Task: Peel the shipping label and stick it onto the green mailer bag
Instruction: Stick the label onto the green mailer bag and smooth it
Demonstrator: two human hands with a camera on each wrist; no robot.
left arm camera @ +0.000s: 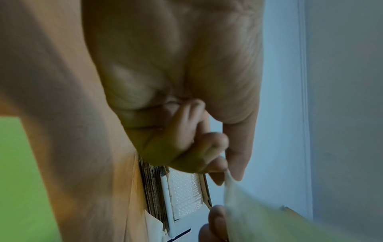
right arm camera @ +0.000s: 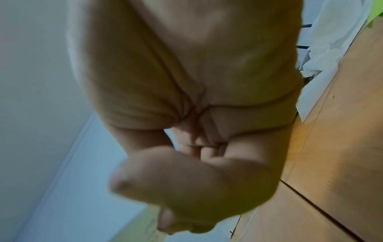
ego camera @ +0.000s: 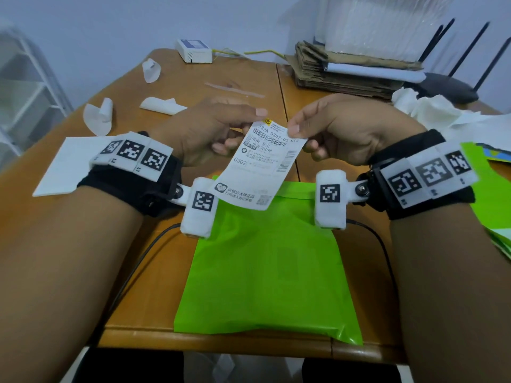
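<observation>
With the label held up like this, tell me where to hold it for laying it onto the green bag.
Keep the shipping label by its far edge: left hand pinching one top corner, right hand the other, each coming in from its own side. The sheet hangs loose and curved from that edge above the green mailer bag, so a corner grip probably lets the free near end touch down first.

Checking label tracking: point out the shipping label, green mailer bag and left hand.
shipping label (ego camera: 262, 167), head view, printed face.
green mailer bag (ego camera: 271, 272), head view, bare middle.
left hand (ego camera: 204, 128), head view, back of hand.
</observation>
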